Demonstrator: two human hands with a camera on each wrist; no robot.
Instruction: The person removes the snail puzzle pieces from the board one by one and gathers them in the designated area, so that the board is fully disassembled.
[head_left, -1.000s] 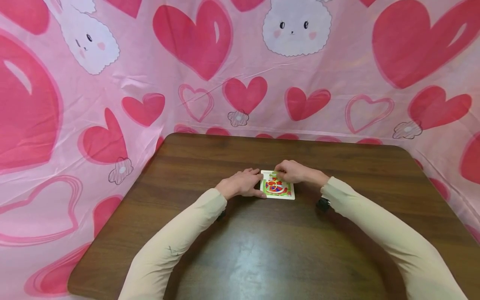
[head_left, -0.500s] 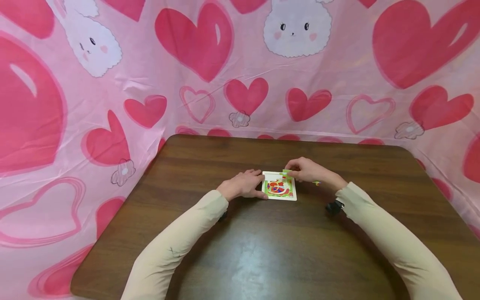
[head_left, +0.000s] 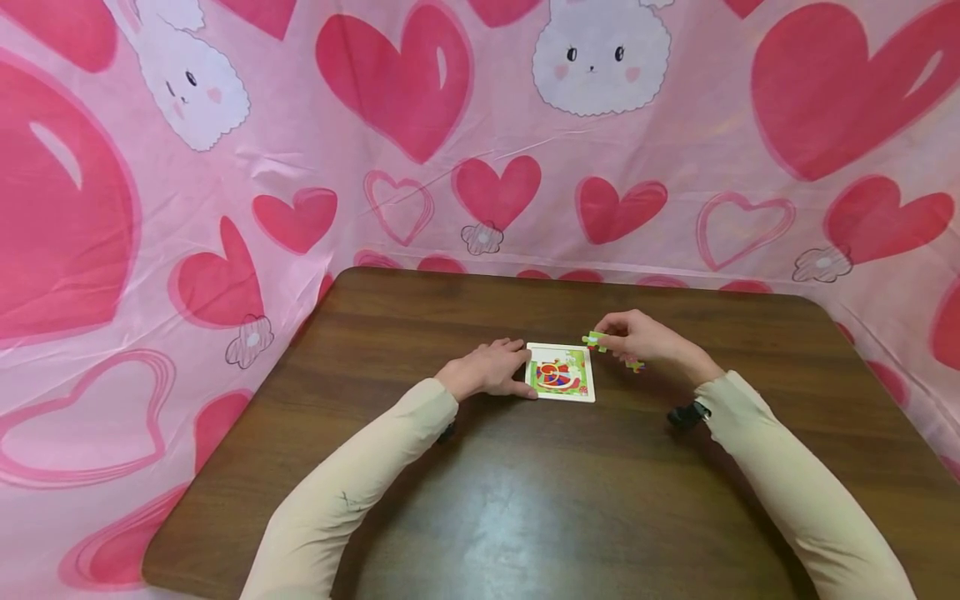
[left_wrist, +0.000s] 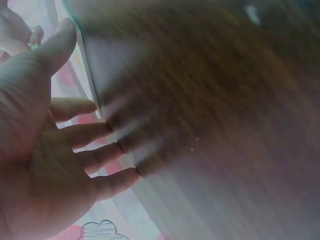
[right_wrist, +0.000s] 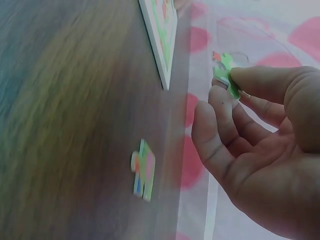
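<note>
A square puzzle board (head_left: 561,372) with a white frame and a colourful snail-like picture lies on the table; its upper left part looks bare white. My left hand (head_left: 489,368) rests at the board's left edge, fingers spread and fairly straight, thumb on the lower left corner. Right of the board, my right hand (head_left: 643,340) holds a green puzzle piece (right_wrist: 226,75) between thumb and fingers, raised off the table. Below that hand, a second puzzle piece (right_wrist: 144,171), green with pink and blue, lies on the table.
The brown wooden table (head_left: 480,492) has rounded corners. A pink cloth (head_left: 420,208) printed with hearts and rabbit faces hangs behind it and at both sides. A black wrist strap (head_left: 688,415) sits at the right sleeve cuff.
My right hand has lifted the green puzzle piece from the board's upper part and carried it right, past the board's edge. The left hand stays at the board's left edge.
</note>
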